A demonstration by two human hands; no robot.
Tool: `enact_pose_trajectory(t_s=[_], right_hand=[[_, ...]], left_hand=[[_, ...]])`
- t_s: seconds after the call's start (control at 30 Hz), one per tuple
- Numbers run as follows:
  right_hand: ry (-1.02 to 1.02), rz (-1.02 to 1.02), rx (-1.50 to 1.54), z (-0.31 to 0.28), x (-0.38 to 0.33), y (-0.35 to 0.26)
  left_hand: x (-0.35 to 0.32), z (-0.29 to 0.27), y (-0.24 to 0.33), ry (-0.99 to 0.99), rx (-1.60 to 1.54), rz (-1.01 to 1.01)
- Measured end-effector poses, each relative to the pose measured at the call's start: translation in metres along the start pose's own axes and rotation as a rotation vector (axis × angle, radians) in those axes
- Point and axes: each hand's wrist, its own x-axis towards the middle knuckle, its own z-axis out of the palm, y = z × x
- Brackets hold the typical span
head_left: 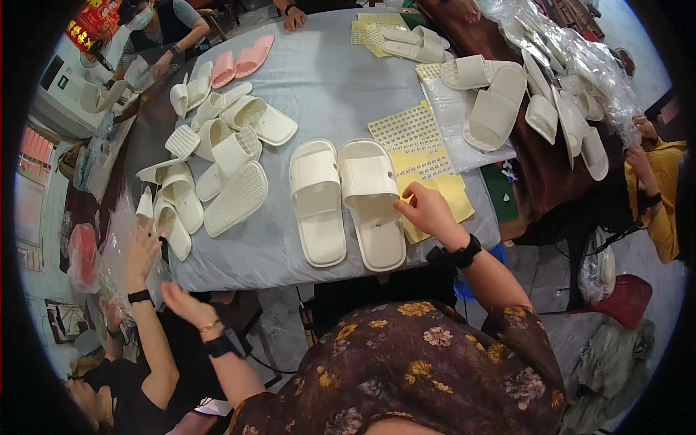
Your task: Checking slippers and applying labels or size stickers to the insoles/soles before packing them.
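Two off-white slippers stand side by side, soles down, at the table's near edge: a left slipper (317, 203) and a right slipper (371, 210) with a small mark on its insole. My right hand (429, 212) is at the right slipper's outer side, by its strap, with thumb and forefinger brought together; whatever they pinch is too small to make out. Under and beyond that hand lie yellow sheets of small printed stickers (413, 138). My left hand (190, 306) is off the table's near left edge, fingers stretched out, with nothing seen in it.
Several loose white slippers (239, 199) crowd the left side, with a pink pair (254, 56) beyond. More slippers (495, 109) lie on clear plastic at the right. A co-worker's raised hand (141, 250) is close to my left hand. Other people are around the table.
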Motion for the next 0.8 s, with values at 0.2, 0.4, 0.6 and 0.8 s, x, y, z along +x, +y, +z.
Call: enact_pose_trajectory(t_s=[0.2, 0.4, 0.6, 0.8], right_hand=[[-0.027, -0.003, -0.123, 0.007, 0.015, -0.008], [0.057, -0.046, -0.133, 0.016, 0.034, -0.001], [0.117, -0.169, 0.048, 0.017, 0.034, 0.004], [0.141, -0.259, 0.097, 0.023, 0.000, -0.015]], left_hand=[[-0.151, 0.113, 0.124, -0.929, 0.132, 0.402], [-0.225, 0.164, 0.155, -1.067, 0.443, 0.853], [-0.235, 0.176, 0.161, -1.091, 0.453, 0.800], [-0.228, 0.200, 0.157, -1.120, 0.248, 0.966]])
